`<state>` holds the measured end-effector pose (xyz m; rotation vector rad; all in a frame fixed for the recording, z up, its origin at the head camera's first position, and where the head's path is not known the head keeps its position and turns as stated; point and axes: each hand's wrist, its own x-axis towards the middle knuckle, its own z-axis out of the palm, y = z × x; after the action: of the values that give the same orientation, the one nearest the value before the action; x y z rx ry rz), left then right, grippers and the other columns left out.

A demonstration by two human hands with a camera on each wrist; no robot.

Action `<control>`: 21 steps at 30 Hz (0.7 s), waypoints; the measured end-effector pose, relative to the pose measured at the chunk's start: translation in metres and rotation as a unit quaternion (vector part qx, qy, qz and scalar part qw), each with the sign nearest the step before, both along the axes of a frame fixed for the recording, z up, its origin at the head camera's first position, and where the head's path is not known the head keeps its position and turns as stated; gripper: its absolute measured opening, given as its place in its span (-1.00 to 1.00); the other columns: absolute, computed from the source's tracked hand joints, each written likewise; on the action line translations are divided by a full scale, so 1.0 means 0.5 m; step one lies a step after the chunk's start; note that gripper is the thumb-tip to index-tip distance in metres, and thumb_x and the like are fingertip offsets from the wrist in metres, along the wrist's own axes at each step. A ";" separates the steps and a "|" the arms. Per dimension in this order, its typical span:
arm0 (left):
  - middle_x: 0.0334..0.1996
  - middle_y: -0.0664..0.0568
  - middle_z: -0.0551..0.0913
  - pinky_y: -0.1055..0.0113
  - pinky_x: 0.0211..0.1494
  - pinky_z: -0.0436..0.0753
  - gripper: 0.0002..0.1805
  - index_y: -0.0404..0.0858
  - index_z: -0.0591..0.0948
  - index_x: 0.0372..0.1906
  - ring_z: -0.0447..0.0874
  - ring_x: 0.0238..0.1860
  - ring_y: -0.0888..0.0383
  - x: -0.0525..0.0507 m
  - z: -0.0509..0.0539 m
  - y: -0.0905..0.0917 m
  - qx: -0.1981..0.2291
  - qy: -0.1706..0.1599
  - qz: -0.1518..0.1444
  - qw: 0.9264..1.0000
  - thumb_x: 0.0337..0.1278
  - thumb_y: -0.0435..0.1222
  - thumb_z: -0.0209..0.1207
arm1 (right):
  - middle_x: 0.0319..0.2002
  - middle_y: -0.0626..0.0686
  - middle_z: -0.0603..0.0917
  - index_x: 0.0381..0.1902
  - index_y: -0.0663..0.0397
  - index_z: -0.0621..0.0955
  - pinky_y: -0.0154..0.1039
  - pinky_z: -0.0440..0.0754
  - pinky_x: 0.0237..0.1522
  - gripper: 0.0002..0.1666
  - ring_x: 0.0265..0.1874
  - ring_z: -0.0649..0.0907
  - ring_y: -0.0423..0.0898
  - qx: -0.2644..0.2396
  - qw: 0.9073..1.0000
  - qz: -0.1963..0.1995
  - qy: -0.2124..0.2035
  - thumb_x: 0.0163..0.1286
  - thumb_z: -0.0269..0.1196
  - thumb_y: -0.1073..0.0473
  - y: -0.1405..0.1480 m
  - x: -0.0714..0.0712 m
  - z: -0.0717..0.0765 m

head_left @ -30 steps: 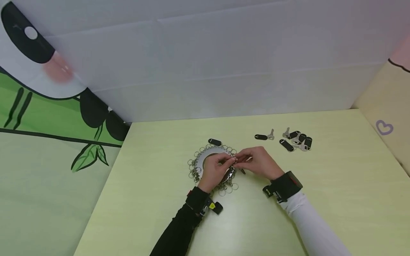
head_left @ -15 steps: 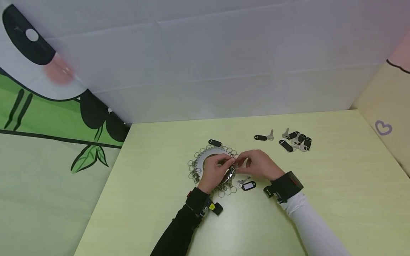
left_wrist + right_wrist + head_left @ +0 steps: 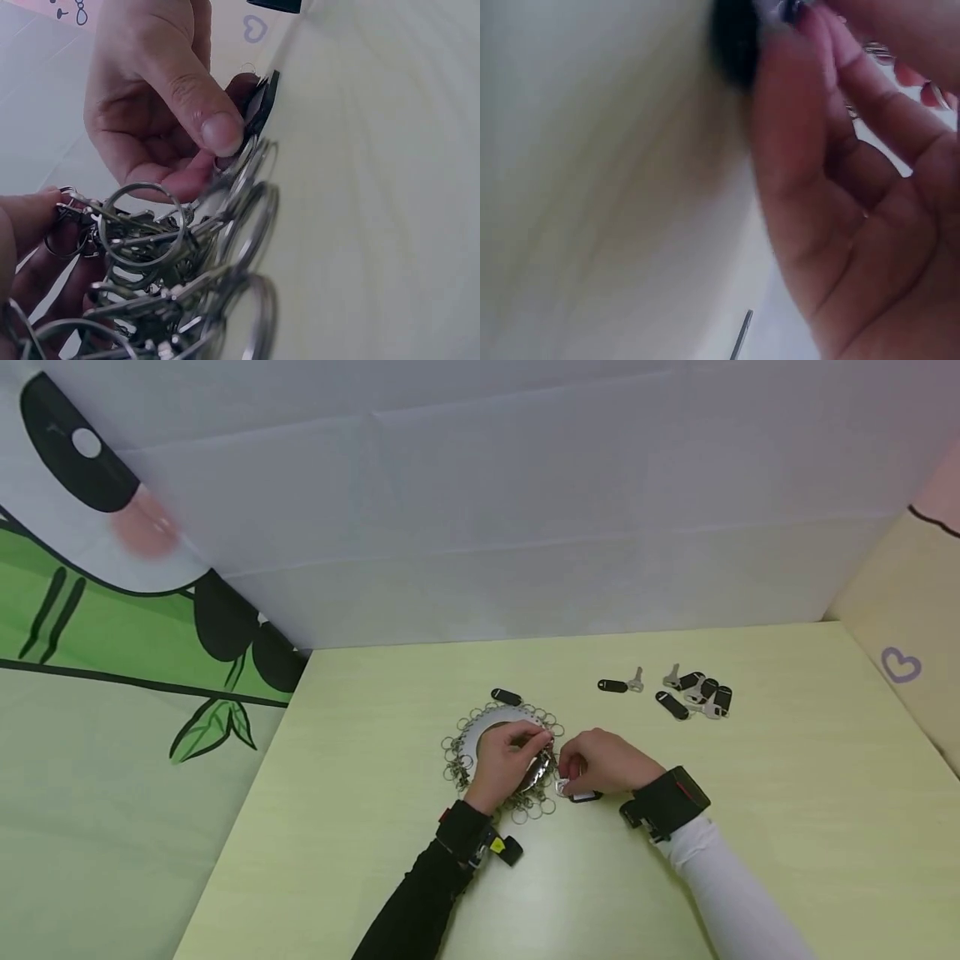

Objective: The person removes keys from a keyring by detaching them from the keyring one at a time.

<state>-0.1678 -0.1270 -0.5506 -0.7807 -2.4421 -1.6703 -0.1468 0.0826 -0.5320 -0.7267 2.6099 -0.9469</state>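
A round, pale metal key holder (image 3: 467, 745) lies on the table, ringed by many small clips with split rings (image 3: 146, 259). My left hand (image 3: 504, 762) reaches over it and pinches a clip with its ring at the holder's right edge. Beside that edge lies a silver key (image 3: 561, 787) with a black-framed tag (image 3: 587, 797). My right hand (image 3: 609, 762) pinches this key between thumb and finger, low at the table; its fingers partly cover key and tag. In the right wrist view the pinched part is blurred.
One black key tag (image 3: 506, 697) lies just behind the holder. Farther right are a tag with a key (image 3: 613, 686) and a small heap of tagged keys (image 3: 701, 693). A white cloth wall (image 3: 525, 527) stands behind the table.
My right hand has left the clip by the left fingers and moved down to the key and tag. These came into view half a second ago. The left hand stays.
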 end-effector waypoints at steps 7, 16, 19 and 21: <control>-0.32 -0.10 0.82 0.38 -0.24 0.59 -0.89 -0.29 0.81 -0.21 0.78 -0.33 -0.06 0.013 0.018 0.009 0.007 -0.004 0.011 1.000 0.32 -0.33 0.35 | -0.54 -0.18 0.59 -0.40 -0.07 0.67 -0.32 0.50 -0.38 -0.86 -0.54 0.51 -0.28 -0.004 0.998 -0.039 0.053 0.36 0.43 0.18 0.009 -0.003 0.003; -0.33 -0.18 0.81 0.36 -0.26 0.59 -0.89 -0.38 0.79 -0.18 0.76 -0.35 -0.14 0.004 -0.001 0.013 0.008 -0.004 0.003 1.000 0.30 -0.39 0.35 | -0.45 -0.07 0.69 -0.29 0.05 0.72 -0.23 0.55 -0.31 -0.93 -0.46 0.61 -0.21 -0.051 0.985 -0.144 0.078 0.43 0.37 0.21 0.072 -0.015 0.031; -0.33 -0.12 0.82 0.37 -0.26 0.60 -0.89 -0.32 0.80 -0.18 0.78 -0.35 -0.08 0.004 -0.003 0.011 0.011 -0.006 -0.005 1.000 0.31 -0.35 0.36 | -0.42 -0.05 0.72 -0.28 0.07 0.75 -0.22 0.56 -0.28 -0.95 -0.41 0.63 -0.18 -0.052 0.981 -0.161 0.099 0.41 0.38 0.22 0.087 -0.015 0.036; -0.33 -0.08 0.83 0.39 -0.25 0.60 -0.88 -0.29 0.81 -0.18 0.79 -0.34 -0.04 0.003 -0.003 0.009 0.013 -0.010 -0.010 1.000 0.32 -0.32 0.36 | -0.39 -0.02 0.74 -0.25 0.10 0.76 -0.20 0.57 -0.26 -0.95 -0.37 0.67 -0.12 -0.060 0.973 -0.187 0.122 0.41 0.38 0.24 0.100 -0.015 0.039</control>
<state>-0.1662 -0.1224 -0.5522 -0.7907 -2.4286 -1.7214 -0.1543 0.1324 -0.5126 -0.4025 2.9962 -1.1936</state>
